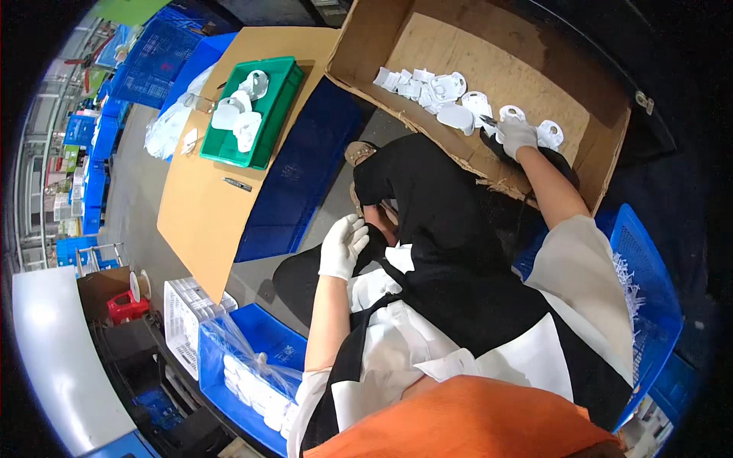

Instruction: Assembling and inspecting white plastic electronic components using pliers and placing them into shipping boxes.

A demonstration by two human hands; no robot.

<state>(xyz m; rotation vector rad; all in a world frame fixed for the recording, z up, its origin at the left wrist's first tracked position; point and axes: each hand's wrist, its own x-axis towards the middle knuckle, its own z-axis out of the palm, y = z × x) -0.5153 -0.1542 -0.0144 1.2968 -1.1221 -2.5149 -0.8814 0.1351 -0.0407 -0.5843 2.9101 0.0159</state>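
Observation:
My right hand (517, 135), in a white glove, is closed over the cardboard box at the upper right. A small dark hand tool with a metal tip (488, 121) sticks out of its left side; the rest is hidden by the fingers. Beside that hand lie several white plastic parts (447, 88), some rounded with a round hole, in a row across the box (603, 156). A black object (565, 169) shows beneath my right wrist. My left hand (343, 244), also gloved in white, hovers by my leg with its fingers curled in and nothing visible in them.
To the left, a tan board (206, 229) carries a green tray (272, 137) of white parts and a pen-like dark tool (237, 184). At lower left stands a blue crate (286, 340) with plastic film and white pieces. Another blue basket (657, 298) is at my right.

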